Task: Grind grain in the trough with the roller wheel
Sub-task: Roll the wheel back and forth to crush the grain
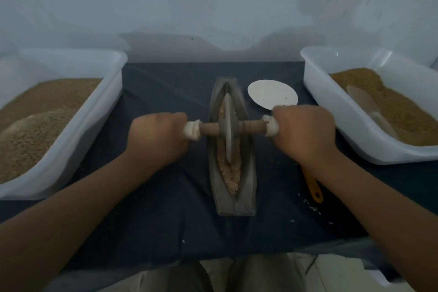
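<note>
Mid-grind, going by the roller wheel: stands on edge in the groove of the trough, about halfway along, axle crosswise above both rims. Gripped at each end, left hand and right hand both clenched round the white-capped handles, fingers curled under and mostly hidden behind the knuckles.

In the groove, grain: pale tan, coarse and clumped, showing on both sides of the wheel and thickest toward the near end. Reads as well begun but not finished. Probably calls for more passes along the whole groove, the near end above all, before any emptying.

Lengthwise in the middle of the cloth-covered desk, narrow end toward the wall. Just right of the far end, a shallow white dish, nearly bare but for a speck or two, near edge hidden by the right hand. Beside the right forearm, a yellow handle, working end out of sight under the arm. A few pale crumbs scattered near it.

Further out, two translucent white tubs. Left tub: filled deep with tan material, heaped at the near side. Right tub: a shallower fill banked toward the far right, with a pale scoop lying half buried in it. Too blurred to tell whole grain from meal in either, so no telling which feeds the trough and which receives.
</note>
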A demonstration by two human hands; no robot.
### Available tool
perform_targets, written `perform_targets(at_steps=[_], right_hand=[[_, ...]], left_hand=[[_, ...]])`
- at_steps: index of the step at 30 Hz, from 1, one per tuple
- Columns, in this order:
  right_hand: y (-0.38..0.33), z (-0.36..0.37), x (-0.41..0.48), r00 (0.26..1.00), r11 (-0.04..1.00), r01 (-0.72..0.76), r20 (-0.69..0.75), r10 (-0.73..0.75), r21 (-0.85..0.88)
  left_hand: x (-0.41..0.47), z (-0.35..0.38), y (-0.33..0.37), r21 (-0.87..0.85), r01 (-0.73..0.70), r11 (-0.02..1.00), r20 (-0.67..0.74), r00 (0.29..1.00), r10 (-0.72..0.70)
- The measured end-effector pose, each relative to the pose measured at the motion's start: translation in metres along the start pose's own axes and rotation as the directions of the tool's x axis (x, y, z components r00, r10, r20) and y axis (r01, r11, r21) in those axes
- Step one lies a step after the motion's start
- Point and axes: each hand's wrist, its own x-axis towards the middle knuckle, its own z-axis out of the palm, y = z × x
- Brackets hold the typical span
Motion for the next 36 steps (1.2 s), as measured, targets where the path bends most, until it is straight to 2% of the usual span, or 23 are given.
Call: perform_targets(at_steps=[2,4,6,8,10,12,14,15,17,20,23,27,30,33,35,36], right_hand=[[0.002,0.012,0.028,0.997,0.996,-0.078,0.021,0.079,-0.054],[0.002,0.016,0.053,0.992,0.992,-0.121,0.019,0.122,-0.024],[0.000,0.010,0.065,0.994,0.993,-0.108,0.024,0.107,0.042],[-0.002,0.003,0.061,0.996,0.997,-0.079,0.046,0.078,0.013],[-0.003,-0.005,0.043,0.997,0.998,-0.054,0.057,0.057,-0.042],[-0.004,-0.013,0.013,0.998,0.999,-0.036,0.056,0.037,-0.026],[-0.006,-0.019,-0.012,0.990,0.999,-0.036,0.136,0.035,0.007],[-0.007,-0.020,-0.020,0.981,0.999,-0.045,0.190,0.044,0.001],[-0.007,-0.016,-0.024,0.983,0.996,-0.086,0.162,0.089,-0.023],[-0.006,0.000,-0.001,0.989,0.993,-0.120,0.084,0.121,-0.012],[-0.004,0.005,0.043,0.983,0.985,-0.173,0.057,0.173,-0.001],[-0.013,-0.017,0.064,0.988,0.991,-0.131,0.082,0.128,0.038],[-0.014,-0.030,0.023,0.979,0.989,-0.122,0.154,0.134,-0.087],[-0.012,-0.034,-0.034,0.965,0.990,-0.139,0.228,0.128,0.033],[-0.011,-0.032,-0.041,0.946,0.987,-0.152,0.297,0.131,0.049],[-0.011,-0.028,-0.036,0.949,0.986,-0.159,0.282,0.138,0.054]], left_hand=[[0.033,0.016,-0.004,0.026,0.067,0.997,0.055,0.996,-0.068],[0.065,0.026,-0.006,0.064,0.122,0.991,0.134,0.982,-0.129],[0.079,0.026,-0.005,0.054,0.159,0.986,0.184,0.969,-0.166],[0.066,0.020,-0.002,0.032,0.184,0.982,0.200,0.962,-0.187],[0.035,0.010,0.002,0.035,0.158,0.987,0.169,0.972,-0.162],[0.001,-0.005,0.004,0.039,0.063,0.997,0.107,0.992,-0.067],[-0.020,-0.019,0.004,0.049,-0.019,0.999,0.086,0.996,0.014],[-0.025,-0.024,0.004,0.053,-0.030,0.998,0.084,0.996,0.026],[-0.023,-0.022,0.005,0.043,-0.027,0.999,0.076,0.997,0.023],[0.010,-0.001,0.001,0.041,0.020,0.999,0.054,0.998,-0.022],[0.063,0.018,-0.003,0.117,0.108,0.987,0.152,0.980,-0.125],[0.071,0.014,0.001,0.078,0.196,0.977,0.271,0.939,-0.210],[0.026,-0.005,0.002,0.047,0.121,0.992,0.271,0.954,-0.129],[-0.009,-0.030,0.003,0.053,-0.062,0.997,0.171,0.984,0.052],[-0.011,-0.034,0.004,0.058,-0.063,0.996,0.168,0.984,0.053],[-0.006,-0.030,0.006,0.083,-0.042,0.996,0.176,0.984,0.027]])
